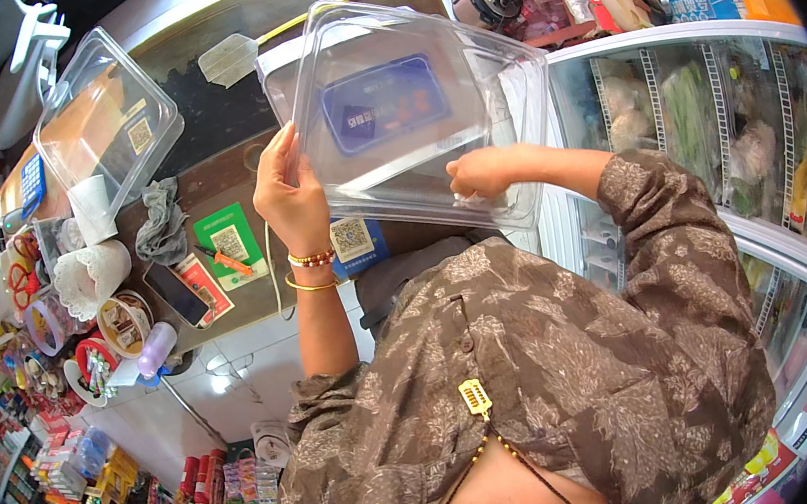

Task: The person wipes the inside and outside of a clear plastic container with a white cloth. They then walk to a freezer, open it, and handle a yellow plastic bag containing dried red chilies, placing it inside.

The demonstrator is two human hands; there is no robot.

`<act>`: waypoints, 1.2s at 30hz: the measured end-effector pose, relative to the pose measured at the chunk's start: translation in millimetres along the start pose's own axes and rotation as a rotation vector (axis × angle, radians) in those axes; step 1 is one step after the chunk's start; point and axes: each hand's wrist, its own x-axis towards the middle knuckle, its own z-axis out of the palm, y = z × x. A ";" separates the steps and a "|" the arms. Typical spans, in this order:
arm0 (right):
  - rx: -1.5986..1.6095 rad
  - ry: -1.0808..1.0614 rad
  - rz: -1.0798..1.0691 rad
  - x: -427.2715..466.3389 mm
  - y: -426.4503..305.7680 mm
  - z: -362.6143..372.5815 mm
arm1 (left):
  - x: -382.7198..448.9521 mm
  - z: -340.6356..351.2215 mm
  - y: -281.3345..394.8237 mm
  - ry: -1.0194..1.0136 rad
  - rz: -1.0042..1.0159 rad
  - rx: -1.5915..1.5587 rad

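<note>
My left hand (289,198) grips the left edge of a large clear plastic container (397,196), tilted above the counter. Inside its lower right part, my right hand (486,172) is closed around a crumpled white wipe (469,200), which rests near the container's wall. Through the clear plastic shows a blue rectangular panel (385,103) with printing. Below the container's near edge, a blue card (356,239) with a printed code lies partly covered.
Another clear container (165,122) stands left, near a grey cloth (162,221). A green card (242,230), orange cutter (227,260) and phone (178,295) lie on the counter (211,162). A fly swatter (228,58) lies behind. A glass-fronted display fridge (679,33) borders the right.
</note>
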 end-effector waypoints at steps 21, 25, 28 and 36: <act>1.075 0.853 -0.363 23.1 -80.0 -25.8 | -30.6 -26.8 37.0 -0.380 -0.297 -0.424; 0.698 1.335 -0.474 38.7 -137.0 -57.1 | -61.7 -11.6 60.3 -0.224 -0.313 -0.581; 0.985 0.967 -0.646 19.3 -160.2 -38.4 | -84.2 -8.7 77.9 -0.103 -0.288 -0.571; 0.390 1.021 -0.772 -50.6 -185.4 -19.8 | -128.4 -0.5 85.8 0.079 -0.262 -0.679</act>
